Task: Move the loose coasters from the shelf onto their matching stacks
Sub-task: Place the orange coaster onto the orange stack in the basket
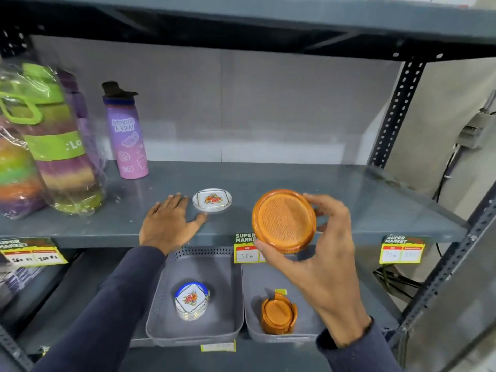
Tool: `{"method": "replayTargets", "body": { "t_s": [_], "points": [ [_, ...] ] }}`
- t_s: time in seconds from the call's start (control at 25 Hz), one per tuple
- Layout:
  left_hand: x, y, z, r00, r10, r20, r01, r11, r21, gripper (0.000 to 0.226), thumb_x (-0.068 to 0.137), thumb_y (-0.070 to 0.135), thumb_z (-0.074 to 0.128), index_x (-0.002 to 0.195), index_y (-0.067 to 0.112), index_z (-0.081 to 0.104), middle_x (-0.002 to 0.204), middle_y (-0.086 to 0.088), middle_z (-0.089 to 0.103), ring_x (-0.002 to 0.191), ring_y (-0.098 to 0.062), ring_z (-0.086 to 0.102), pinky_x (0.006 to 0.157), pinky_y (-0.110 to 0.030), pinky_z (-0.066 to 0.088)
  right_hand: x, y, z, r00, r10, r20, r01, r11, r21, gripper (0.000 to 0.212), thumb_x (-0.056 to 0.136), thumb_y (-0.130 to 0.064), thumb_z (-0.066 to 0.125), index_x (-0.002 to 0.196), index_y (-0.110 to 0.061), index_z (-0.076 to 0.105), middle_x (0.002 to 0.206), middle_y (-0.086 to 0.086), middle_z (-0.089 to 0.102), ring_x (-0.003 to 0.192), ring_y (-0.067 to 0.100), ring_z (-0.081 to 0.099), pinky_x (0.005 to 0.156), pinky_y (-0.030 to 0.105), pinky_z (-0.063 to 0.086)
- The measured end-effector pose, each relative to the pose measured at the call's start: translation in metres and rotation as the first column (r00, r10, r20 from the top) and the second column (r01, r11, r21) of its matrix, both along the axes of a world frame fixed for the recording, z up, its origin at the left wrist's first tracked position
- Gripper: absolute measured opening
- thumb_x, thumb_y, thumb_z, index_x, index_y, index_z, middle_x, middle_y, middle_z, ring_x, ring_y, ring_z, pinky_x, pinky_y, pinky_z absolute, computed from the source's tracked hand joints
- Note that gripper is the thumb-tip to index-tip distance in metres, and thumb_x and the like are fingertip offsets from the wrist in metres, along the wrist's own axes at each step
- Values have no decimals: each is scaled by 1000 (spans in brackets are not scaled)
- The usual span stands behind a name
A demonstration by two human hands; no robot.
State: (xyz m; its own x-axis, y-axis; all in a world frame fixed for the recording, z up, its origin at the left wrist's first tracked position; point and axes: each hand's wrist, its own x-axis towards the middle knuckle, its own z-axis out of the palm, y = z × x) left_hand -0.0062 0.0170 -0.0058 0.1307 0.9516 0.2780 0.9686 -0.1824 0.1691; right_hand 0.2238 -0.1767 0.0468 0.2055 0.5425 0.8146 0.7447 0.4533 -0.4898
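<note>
Mid-transfer of the orange coaster. Right hand (319,253) right of centre, grasping orange coaster (284,220) by its rim, thumb under the lower edge, fingers over the far right edge. Coaster off the shelf (349,200), tilted face toward camera, held in front of the shelf's front lip.

Left hand (167,221) left of centre, flat on the shelf, released, holding nothing; thumb tip just beside the white floral coaster (212,200), contact unclear. That one looks like a few pieces, sitting on the shelf surface at mid-frame.

Targets one level down, lower centre:
- left grey tray (161,304) with floral stack (191,300) in a blue-topped holder
- right grey tray (252,326) with orange stack (279,312) in its orange holder, almost directly below the held coaster

Judgement: step in hand = carry orange piece to orange stack. Roughly halfway through; floral one not yet lifted.

Next move calls for: lower right hand under the shelf lip into the right tray, level the coaster flat, line up with the holder posts, drop on top. Then pick the floral one with the left hand, same routine into the left tray.

Purple bottle (128,138) and wrapped striped bottles (53,146) upper left, well clear of the path.
</note>
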Motion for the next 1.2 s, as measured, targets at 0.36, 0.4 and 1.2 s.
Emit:
{"method": "replayTargets", "body": {
  "t_s": [0.36, 0.4, 1.2],
  "points": [
    [0, 4, -2, 1000, -6, 18, 5, 1000, 24, 82, 87, 68, 37, 150, 15, 33, 161, -1, 29, 149, -18, 23, 122, -41, 16, 45, 27, -192, 999, -5, 42, 29, 800, -599, 75, 59, -70, 74, 116, -33, 43, 114, -7, 52, 105, 19, 49, 91, 41, 49],
    [0, 5, -2, 1000, -6, 17, 5, 1000, 29, 82, 87, 68, 37, 150, 15, 34, 161, -1, 29, 149, -19, 23, 122, -41, 16, 50, 36, -211, 998, -26, 51, 53, 749, -661, 75, 59, -71, 72, 116, -30, 46, 116, -5, 54, 106, 20, 48, 93, 43, 48],
    [-3, 6, -3, 1000, -7, -3, 7, 998, 69, 82, 85, 71, 36, 147, 18, 39, 158, -2, 36, 147, -21, 29, 118, -45, 22, 58, 92, -310, 975, -116, 191, 223, 445, -867, 58, 74, -45, 79, 125, -22, 64, 133, 0, 61, 109, 28, 44, 97, 33, 42]
  ]
}}
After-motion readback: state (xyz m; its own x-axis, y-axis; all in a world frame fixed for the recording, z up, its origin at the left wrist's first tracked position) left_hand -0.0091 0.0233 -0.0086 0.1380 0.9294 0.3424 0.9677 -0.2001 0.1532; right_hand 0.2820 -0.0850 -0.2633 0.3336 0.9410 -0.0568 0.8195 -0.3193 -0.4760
